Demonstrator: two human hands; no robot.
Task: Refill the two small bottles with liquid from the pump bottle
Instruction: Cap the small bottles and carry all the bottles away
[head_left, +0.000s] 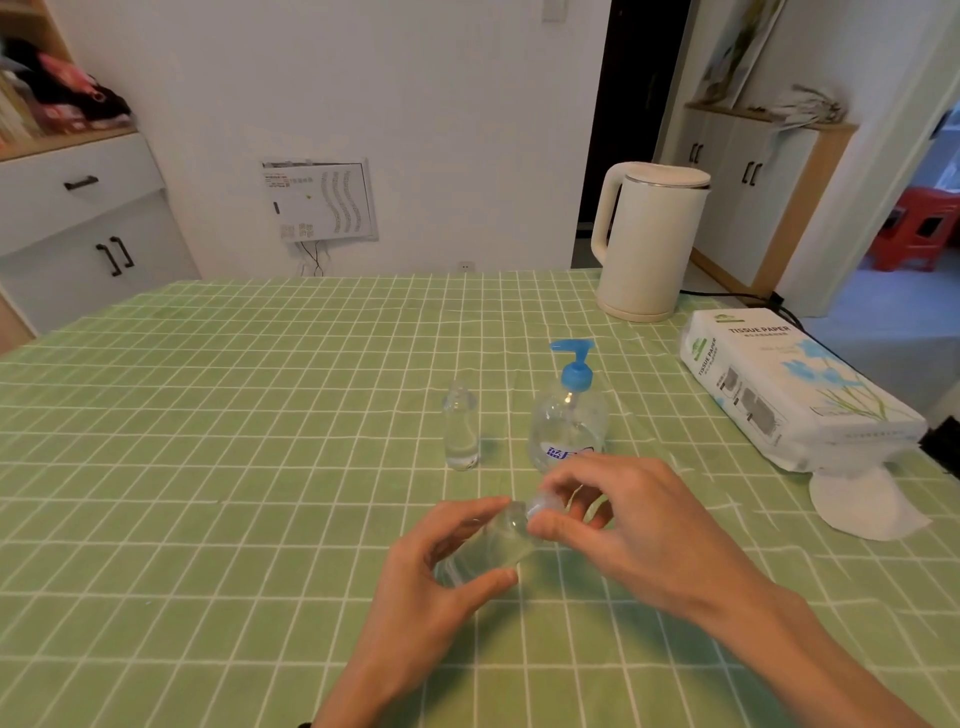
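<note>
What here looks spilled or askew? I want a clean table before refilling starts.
No spill shows on the tablecloth. The pump bottle and one small bottle stand upright. The other small bottle is tilted only because both hands hold it. A loose tissue hangs out of the tissue pack.

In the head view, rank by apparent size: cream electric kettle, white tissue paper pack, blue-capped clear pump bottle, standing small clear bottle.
1. White tissue paper pack, though it lies nearer than the kettle, so this ranking is unsure
2. Cream electric kettle
3. Blue-capped clear pump bottle
4. Standing small clear bottle
</note>
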